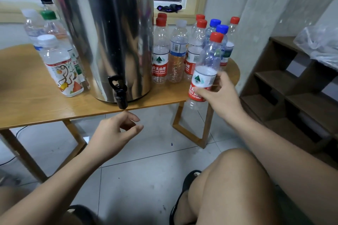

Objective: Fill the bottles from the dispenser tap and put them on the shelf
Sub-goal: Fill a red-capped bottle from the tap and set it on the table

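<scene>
On the head camera I'm watching the right hand point(222, 95) gripping a tilted red-capped Nongfu Spring bottle point(207, 64) at the table's point(36, 104) right edge. The left hand point(115, 130) is hanging loosely open under the black tap point(119, 91). Capped bottles point(178, 51) are crowding beside the steel dispenser point(109, 29), and the wooden shelf point(292, 86) is standing to the right.

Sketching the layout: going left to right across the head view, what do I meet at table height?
Fruit-label bottle, dispenser tap, red-label bottle beside the dispenser, blue-label bottle, red-capped bottle in the right hand, wooden shelf.
</scene>
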Motion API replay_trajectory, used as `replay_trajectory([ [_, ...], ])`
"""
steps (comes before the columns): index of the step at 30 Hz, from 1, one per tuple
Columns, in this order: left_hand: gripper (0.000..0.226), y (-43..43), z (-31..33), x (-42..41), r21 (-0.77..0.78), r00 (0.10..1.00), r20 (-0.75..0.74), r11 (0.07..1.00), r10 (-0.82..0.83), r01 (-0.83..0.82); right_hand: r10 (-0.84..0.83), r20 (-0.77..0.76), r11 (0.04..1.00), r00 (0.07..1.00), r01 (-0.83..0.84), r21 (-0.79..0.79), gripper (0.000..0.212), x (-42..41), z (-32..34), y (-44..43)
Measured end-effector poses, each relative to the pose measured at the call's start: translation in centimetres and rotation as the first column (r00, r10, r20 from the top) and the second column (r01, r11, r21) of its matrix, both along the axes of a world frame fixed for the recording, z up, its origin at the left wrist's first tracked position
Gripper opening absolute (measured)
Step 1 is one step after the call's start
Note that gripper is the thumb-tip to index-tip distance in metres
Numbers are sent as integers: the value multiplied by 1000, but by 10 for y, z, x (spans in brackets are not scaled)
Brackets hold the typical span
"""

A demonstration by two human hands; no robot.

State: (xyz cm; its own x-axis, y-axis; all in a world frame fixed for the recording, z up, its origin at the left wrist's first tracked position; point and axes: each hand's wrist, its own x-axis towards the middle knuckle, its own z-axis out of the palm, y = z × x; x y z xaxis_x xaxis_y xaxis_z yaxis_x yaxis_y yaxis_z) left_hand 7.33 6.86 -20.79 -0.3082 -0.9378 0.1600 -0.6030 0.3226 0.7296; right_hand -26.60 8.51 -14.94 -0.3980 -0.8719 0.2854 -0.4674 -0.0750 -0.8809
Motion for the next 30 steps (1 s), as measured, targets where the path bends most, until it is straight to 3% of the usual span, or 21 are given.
replay_trajectory([
  [10,18,18,27,40,-18,984,-177,1000,13,-17,356,73,917,932,-363,163,70,120,-49,50],
  [17,41,23,42,60,-76,918,-383,994,-102,79,464,-40,852,885,-433,293,64,167,-88,70],
  [24,29,20,34,66,-120,954,-277,990,-111,81,511,-75,821,856,-460,339,65,173,-92,66],
  [30,29,19,25,61,-102,976,-185,990,-115,97,483,-41,848,875,-456,269,81,170,-83,56],
])
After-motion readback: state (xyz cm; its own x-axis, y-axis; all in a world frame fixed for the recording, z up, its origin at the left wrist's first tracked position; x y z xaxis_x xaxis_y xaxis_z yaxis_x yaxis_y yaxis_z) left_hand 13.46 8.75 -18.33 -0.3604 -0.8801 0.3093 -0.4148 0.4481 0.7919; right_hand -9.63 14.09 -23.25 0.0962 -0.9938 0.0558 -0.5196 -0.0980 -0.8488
